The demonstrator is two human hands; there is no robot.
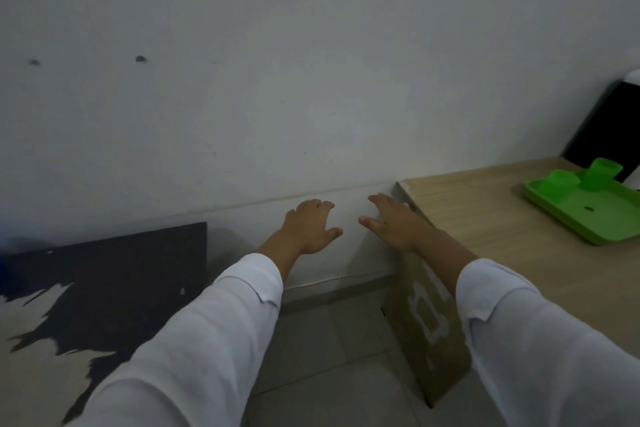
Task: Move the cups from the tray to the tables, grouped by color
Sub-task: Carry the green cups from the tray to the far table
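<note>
A green tray [595, 215] lies on the wooden table [485, 218] at the right edge of the view. Two green cups stand at its far end: one [560, 180] on the left, a taller one [602, 173] to its right. My left hand [310, 227] and my right hand [393, 222] are stretched out in front of me, palms down, fingers apart, holding nothing. They hover over the gap between the two tables, my right hand above the wooden table's left corner. Both hands are well left of the tray.
A dark table [104, 274] with a worn, peeling top stands at the left. A white wall fills the background. Grey floor tiles [329, 357] show between the tables. A black object [602, 128] leans on the wall behind the tray.
</note>
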